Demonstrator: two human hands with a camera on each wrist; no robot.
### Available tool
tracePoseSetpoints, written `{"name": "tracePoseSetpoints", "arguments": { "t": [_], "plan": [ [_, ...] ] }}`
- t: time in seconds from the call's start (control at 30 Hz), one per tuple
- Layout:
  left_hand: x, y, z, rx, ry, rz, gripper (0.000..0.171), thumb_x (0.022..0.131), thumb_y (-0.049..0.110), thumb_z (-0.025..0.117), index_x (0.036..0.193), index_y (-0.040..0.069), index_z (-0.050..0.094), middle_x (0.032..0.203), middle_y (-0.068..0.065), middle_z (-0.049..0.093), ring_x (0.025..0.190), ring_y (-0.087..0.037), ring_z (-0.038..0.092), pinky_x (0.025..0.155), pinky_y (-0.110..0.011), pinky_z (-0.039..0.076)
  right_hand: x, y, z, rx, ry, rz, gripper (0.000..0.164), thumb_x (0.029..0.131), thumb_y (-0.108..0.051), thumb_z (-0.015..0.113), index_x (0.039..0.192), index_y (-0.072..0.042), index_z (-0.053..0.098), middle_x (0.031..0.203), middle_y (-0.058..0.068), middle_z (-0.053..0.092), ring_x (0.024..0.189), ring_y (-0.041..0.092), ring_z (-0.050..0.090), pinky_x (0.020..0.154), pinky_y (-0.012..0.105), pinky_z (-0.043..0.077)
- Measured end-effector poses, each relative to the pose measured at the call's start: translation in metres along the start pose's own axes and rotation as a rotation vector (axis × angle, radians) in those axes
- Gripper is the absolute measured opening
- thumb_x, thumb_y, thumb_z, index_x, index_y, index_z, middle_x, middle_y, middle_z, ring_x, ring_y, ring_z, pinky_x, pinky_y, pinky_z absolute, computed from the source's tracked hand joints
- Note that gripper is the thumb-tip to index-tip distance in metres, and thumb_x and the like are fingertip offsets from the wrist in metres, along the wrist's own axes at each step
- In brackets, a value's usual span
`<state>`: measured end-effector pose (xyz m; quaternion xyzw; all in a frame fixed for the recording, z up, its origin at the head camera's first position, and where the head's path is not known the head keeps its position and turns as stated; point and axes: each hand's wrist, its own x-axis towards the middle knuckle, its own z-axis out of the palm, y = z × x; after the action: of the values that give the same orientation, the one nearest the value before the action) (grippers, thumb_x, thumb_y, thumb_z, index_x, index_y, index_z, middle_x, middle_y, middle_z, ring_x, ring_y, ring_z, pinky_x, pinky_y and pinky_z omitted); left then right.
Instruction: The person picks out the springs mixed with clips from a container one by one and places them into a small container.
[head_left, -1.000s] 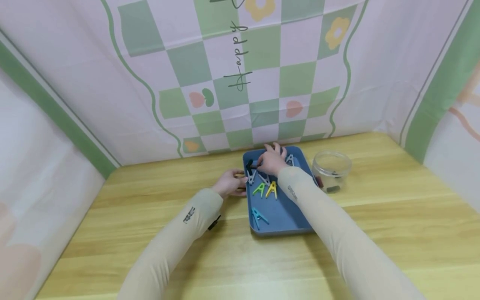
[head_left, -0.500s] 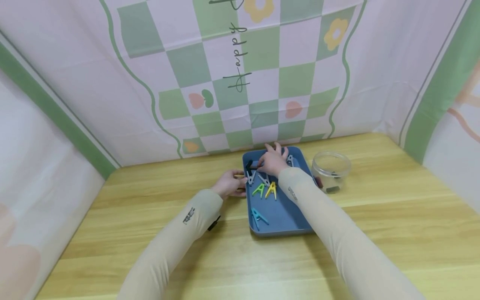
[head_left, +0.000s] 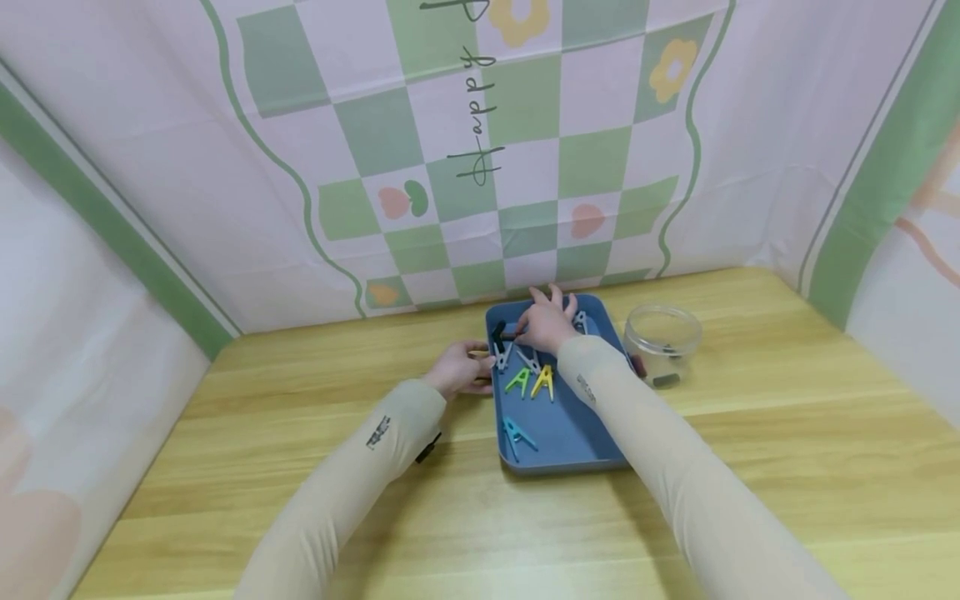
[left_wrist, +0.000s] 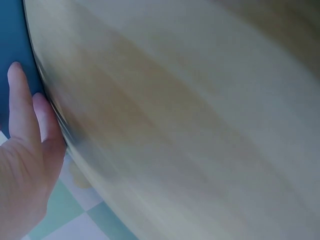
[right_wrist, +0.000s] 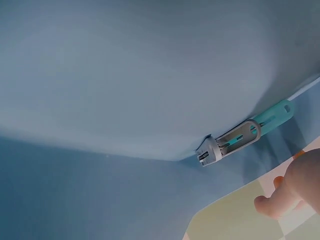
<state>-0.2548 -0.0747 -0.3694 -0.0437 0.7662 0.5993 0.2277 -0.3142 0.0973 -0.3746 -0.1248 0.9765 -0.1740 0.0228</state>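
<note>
A blue tray [head_left: 564,427] lies on the table with several plastic clothespins in it. My left hand [head_left: 459,368] rests against the tray's left wall; the left wrist view shows straight fingers [left_wrist: 20,100] touching it. Over the tray's far part, my right hand [head_left: 547,323] pinches a small dark red piece [head_left: 510,335] between thumb and forefinger, beside a black piece [head_left: 498,332]. Nearer are grey clothespins [head_left: 502,358], a green clothespin [head_left: 519,381], a yellow clothespin [head_left: 543,382] and a blue clothespin [head_left: 517,435]. A grey clothespin [right_wrist: 230,142] and a teal one [right_wrist: 275,117] lie by the wall.
Right of the tray stands a clear round jar [head_left: 663,333] with a few dark pieces inside. A patterned cloth [head_left: 465,200] hangs behind the wooden table [head_left: 375,517], close to the tray's far edge. Cloth also hangs at both sides.
</note>
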Motion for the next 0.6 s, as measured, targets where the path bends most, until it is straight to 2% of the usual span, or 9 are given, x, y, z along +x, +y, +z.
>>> {"name": "tracePoseSetpoints", "arguments": {
  "t": [0.23, 0.5, 0.6],
  "plan": [
    [-0.001, 0.001, -0.001, 0.002, -0.001, 0.007, 0.042, 0.098, 0.010, 0.050, 0.139, 0.002, 0.041, 0.114, -0.018, 0.057, 0.091, -0.020, 0.062, 0.078, -0.034, 0.058, 0.000, 0.000, -0.004, 0.021, 0.013, 0.002, 0.016, 0.084, -0.024, 0.072, 0.097, -0.014, 0.076, 0.156, 0.017, 0.017, 0.142, 0.043, -0.006, 0.109, 0.068, -0.004],
    [-0.002, 0.000, -0.001, 0.008, -0.004, 0.008, 0.043, 0.099, 0.010, 0.050, 0.140, 0.002, 0.040, 0.116, -0.019, 0.057, 0.095, -0.023, 0.062, 0.078, -0.035, 0.058, -0.003, -0.001, -0.009, 0.072, 0.026, 0.005, 0.017, 0.085, -0.026, 0.071, 0.094, -0.013, 0.076, 0.156, 0.017, 0.017, 0.142, 0.042, -0.004, 0.109, 0.067, -0.003],
    [-0.010, 0.006, -0.001, 0.012, -0.015, 0.002, 0.044, 0.099, 0.009, 0.049, 0.141, 0.000, 0.038, 0.120, -0.022, 0.056, 0.100, -0.027, 0.062, 0.084, -0.038, 0.057, -0.006, -0.001, -0.015, 0.100, 0.027, 0.006, 0.017, 0.086, -0.027, 0.070, 0.093, -0.013, 0.076, 0.156, 0.017, 0.018, 0.142, 0.042, -0.004, 0.109, 0.067, -0.003]
  ]
}}
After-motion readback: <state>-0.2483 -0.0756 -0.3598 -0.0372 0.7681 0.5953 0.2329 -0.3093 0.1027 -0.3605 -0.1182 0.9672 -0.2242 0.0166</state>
